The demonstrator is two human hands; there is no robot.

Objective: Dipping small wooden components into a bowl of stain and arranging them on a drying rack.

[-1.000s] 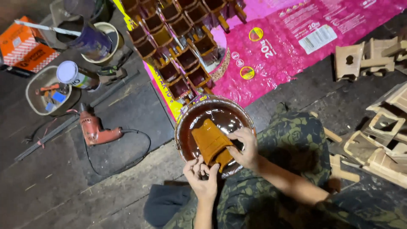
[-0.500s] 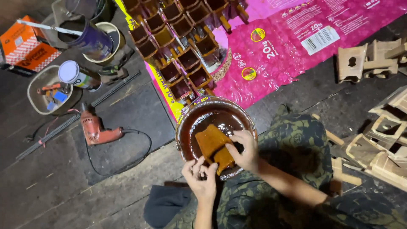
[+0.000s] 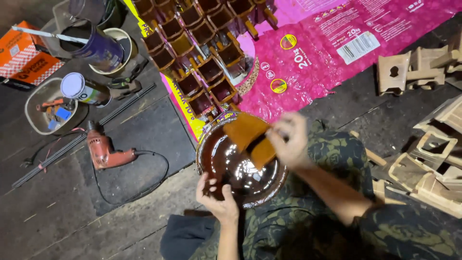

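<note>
A round basin (image 3: 203, 144) of dark brown stain sits on the floor between my knees. My right hand (image 3: 290, 139) holds a wet, orange-brown wooden piece (image 3: 250, 137) lifted above the far side of the basin. My left hand (image 3: 215, 197) hovers at the basin's near rim with fingers apart and holds nothing. Several stained wooden pieces (image 3: 202, 53) lie in rows on a pink plastic sack (image 3: 327, 53) just beyond the basin.
A red power drill (image 3: 103, 149) with its cord lies on the floor to the left. Paint cans (image 3: 91, 45), a small tub of tools (image 3: 48, 108) and an orange box (image 3: 21, 58) stand at upper left. Unstained wooden pieces (image 3: 433, 159) are piled on the right.
My right hand has lifted the wooden piece out of the stain and moved it up toward the far rim. My left hand let go of it and opened near the near rim.
</note>
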